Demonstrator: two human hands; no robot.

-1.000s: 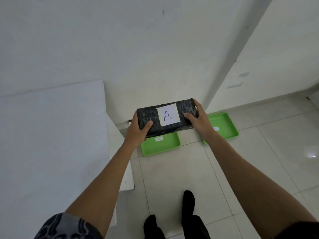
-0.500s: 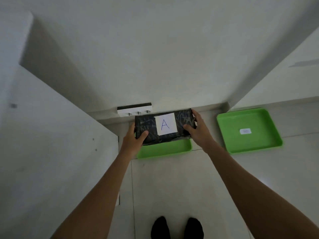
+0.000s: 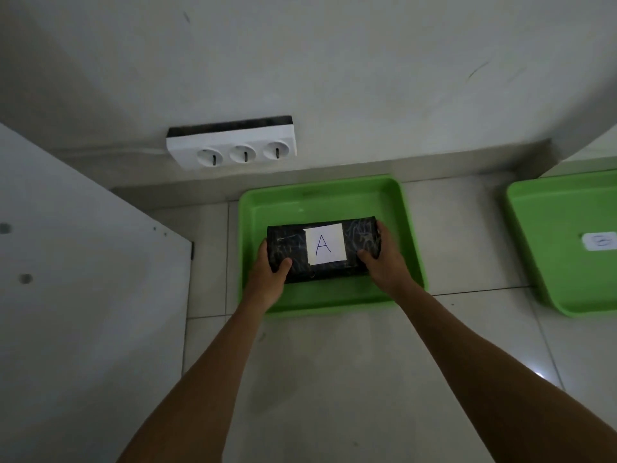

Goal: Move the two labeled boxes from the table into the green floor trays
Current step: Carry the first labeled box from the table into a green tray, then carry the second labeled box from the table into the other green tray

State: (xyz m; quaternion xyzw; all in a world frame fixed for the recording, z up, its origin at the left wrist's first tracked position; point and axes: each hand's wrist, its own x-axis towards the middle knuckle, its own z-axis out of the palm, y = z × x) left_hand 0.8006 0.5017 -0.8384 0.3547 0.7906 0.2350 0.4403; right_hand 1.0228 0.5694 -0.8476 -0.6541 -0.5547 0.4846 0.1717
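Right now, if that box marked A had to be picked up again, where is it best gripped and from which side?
Grip the box marked A at its two short ends, coming from above and the near side, as the left hand and right hand do. It lies long side across the green tray, label up, and the raised rim likely blocks a low approach.

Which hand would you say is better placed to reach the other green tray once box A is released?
Right. The right hand grips the end of box A nearer the second green tray, which lies off to that side; the left hand is on the far end, by the white panel.
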